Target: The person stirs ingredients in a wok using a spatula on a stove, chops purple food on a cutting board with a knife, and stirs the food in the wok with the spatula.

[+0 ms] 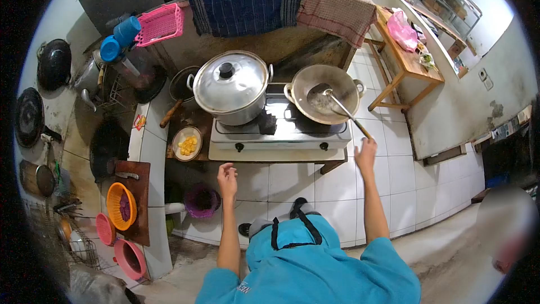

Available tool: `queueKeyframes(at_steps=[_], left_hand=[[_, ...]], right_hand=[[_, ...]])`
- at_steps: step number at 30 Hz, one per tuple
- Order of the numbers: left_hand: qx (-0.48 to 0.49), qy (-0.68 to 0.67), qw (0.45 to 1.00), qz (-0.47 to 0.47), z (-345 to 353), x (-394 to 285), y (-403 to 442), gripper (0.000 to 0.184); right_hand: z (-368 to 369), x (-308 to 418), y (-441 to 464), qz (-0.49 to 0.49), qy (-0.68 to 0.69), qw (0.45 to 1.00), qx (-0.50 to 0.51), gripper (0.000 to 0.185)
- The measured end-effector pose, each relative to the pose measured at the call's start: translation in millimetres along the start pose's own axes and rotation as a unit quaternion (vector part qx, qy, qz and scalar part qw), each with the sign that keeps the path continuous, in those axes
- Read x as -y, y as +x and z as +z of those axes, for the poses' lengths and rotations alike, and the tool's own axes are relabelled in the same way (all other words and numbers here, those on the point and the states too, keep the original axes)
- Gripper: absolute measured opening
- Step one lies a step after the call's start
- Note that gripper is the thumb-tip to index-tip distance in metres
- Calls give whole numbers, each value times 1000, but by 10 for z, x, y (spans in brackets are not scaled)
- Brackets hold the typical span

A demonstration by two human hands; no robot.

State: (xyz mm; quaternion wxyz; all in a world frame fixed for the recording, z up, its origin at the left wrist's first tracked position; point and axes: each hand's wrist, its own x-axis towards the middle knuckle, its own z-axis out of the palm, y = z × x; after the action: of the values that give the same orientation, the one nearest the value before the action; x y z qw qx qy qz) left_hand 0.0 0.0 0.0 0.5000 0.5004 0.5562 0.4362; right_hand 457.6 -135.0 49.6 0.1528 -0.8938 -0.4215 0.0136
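My right hand [366, 154] is closed round the wooden end of a long-handled spatula [347, 113], whose head rests inside a wok [319, 81]. The wok stands on the right side of a two-burner gas stove [281, 138]. On the left side stands a large lidded aluminium pot [232, 84]. My left hand [228, 179] hangs in the air in front of the stove, fingers loosely curled and apart, holding nothing. Left of the stove, a plate [187, 143] bears yellow pieces of food.
Left, a counter holds a cutting board [143, 191] with a knife [127, 175], an orange basket [121, 206] and pink bowls. Cloths [247, 11] hang over the partition behind the stove. A wooden bench [413, 62] stands right. A purple bucket [202, 200] is below.
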Motion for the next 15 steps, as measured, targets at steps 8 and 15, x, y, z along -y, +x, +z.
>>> queueKeyframes(at_steps=[8,15], left_hand=[[77,-30,992,-90,1366,155,390,21],[64,103,993,1,1716,665,1381,28]], right_hand=[[68,-821,938,-5,-29,995,90,52],[132,-746,1092,-42,19,995,93,21]])
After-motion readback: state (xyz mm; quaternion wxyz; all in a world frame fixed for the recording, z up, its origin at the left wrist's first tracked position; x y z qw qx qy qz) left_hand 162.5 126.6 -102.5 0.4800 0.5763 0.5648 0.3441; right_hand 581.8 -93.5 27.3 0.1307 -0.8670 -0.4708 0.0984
